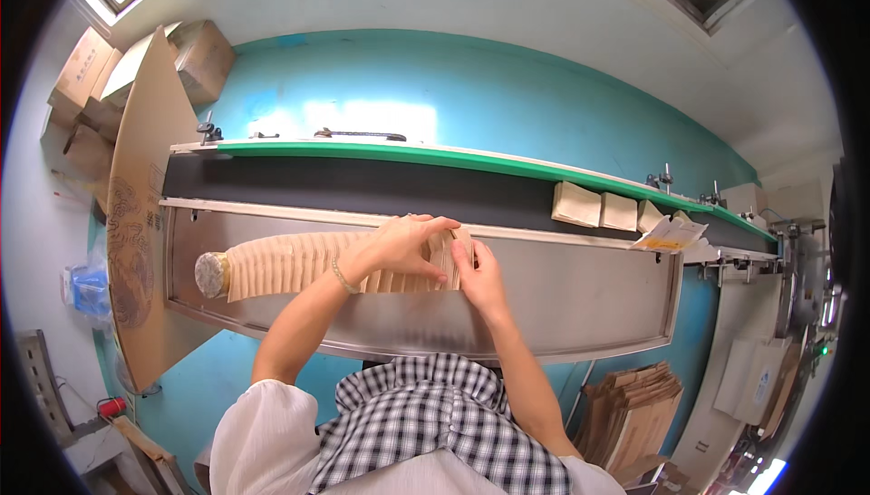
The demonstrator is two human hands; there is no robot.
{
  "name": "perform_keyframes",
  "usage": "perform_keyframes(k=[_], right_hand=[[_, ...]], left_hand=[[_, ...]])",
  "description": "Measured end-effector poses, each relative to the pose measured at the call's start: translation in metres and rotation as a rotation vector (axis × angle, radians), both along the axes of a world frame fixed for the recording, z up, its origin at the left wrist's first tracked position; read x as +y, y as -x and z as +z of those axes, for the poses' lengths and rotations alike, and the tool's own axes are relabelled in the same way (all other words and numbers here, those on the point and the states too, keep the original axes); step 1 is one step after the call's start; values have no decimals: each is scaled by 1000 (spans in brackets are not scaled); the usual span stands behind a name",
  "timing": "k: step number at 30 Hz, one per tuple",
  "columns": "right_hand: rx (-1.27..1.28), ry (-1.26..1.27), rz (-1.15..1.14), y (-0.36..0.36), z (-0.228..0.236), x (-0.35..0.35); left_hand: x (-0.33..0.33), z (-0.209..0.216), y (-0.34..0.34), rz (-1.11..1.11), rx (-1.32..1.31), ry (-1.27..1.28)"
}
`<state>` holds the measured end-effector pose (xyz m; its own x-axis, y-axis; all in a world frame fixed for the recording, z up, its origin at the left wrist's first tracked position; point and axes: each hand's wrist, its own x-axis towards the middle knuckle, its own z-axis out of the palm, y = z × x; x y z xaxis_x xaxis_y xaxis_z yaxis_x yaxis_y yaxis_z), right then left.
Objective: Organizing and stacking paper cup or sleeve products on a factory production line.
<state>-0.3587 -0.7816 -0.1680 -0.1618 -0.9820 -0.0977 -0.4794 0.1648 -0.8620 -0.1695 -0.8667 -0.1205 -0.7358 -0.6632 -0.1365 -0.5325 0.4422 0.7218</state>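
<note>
A long, slightly curved row of tan folded paper packets (290, 264) stands on edge on the metal worktable, packed face to face. A round grey-topped, yellowish cylinder (212, 275) sits against its left end. My left hand (403, 250) reaches over the row's right end, its thumb and fingers spanning a bunch of packets from near to far side. Beside it, my right hand (482, 279) pinches the rightmost packets, thumb on the near face and fingers partly hidden behind. The two hands almost touch.
Behind the metal table (580, 305) runs a dark conveyor belt (408, 191) with a green guide rail (471, 161). Several tan packets (577, 204) and a white printed wrapper (669, 235) lie at its right. A tall cardboard sheet (136, 223) rises at left; flattened cartons (634, 413) stand low right.
</note>
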Motion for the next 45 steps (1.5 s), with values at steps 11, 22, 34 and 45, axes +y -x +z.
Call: perform_keyframes(k=[11,22,34,45], right_hand=[[-709,-246,-245,31,-14,-21],[-311,-288,98,27,-17,10],[-379,-134,-44,-26,-11,9],[-491,-76,-74,-30,-22,-14]], left_hand=[[-1,5,-3,-8,-18,-35],[4,2,-23,8,-35,-4],[2,3,-36,1,-42,-38],[1,5,-38,-8,-41,-27]])
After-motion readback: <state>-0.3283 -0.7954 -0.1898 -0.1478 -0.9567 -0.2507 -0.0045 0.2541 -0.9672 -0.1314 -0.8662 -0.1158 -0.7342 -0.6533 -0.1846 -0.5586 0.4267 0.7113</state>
